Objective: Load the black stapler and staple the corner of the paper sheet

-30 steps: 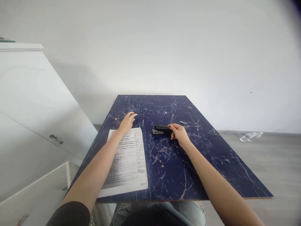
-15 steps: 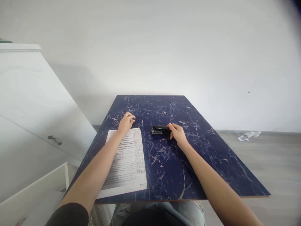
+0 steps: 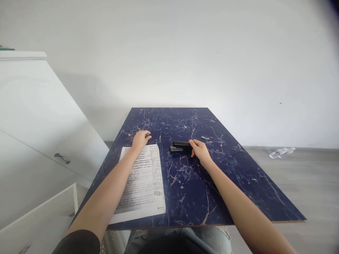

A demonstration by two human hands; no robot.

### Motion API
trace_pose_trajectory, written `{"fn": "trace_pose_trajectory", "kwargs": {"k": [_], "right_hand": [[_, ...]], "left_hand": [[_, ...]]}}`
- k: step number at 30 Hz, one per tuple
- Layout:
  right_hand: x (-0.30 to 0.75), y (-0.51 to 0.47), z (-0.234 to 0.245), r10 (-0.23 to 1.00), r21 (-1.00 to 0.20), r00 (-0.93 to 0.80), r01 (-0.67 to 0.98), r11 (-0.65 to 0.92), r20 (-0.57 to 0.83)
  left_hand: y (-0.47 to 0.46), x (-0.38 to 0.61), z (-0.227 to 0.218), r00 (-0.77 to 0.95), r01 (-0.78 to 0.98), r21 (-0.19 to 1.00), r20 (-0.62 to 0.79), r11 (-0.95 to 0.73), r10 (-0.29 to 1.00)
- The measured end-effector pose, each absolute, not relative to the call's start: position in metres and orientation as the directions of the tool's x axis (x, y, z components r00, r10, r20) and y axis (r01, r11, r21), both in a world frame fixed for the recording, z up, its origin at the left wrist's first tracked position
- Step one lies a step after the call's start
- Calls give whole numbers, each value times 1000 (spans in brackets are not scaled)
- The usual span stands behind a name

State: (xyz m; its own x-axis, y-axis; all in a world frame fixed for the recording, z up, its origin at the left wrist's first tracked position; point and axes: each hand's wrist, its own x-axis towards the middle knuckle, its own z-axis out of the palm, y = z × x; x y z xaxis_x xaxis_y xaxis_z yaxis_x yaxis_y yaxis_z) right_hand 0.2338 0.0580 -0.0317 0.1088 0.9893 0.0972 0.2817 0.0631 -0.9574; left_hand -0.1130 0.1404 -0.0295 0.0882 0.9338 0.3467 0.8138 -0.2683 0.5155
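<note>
A black stapler (image 3: 181, 145) lies across the blue marbled table (image 3: 185, 197), its front end pointing left. My right hand (image 3: 199, 151) is closed around its rear end, hiding that part. My left hand (image 3: 141, 139) hovers or rests just past the top edge of some printed paper sheets (image 3: 143, 190); the fingers are bent and stand apart from the thumb, with nothing visible between them. My left forearm crosses over the sheets and covers part of the text. Beyond my right hand lies a small greyish piece (image 3: 204, 137), too small to name surely.
A white cabinet (image 3: 39, 102) with a dark handle (image 3: 62, 158) stands to the left of the table. A pale wall (image 3: 185, 53) rises behind the far edge. On the floor at right lies a clear plastic item (image 3: 281, 152).
My left hand has drawn back slightly toward me and lowered, its fingers changing their bend. My right hand and the stapler have stayed in place.
</note>
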Motion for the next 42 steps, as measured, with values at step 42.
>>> {"fn": "trace_pose_trajectory", "kwargs": {"k": [42], "right_hand": [[236,56,-29,989,-915,74,394,88,127]], "left_hand": [[43,1,-14,267,769,517,275,-376,924]]}}
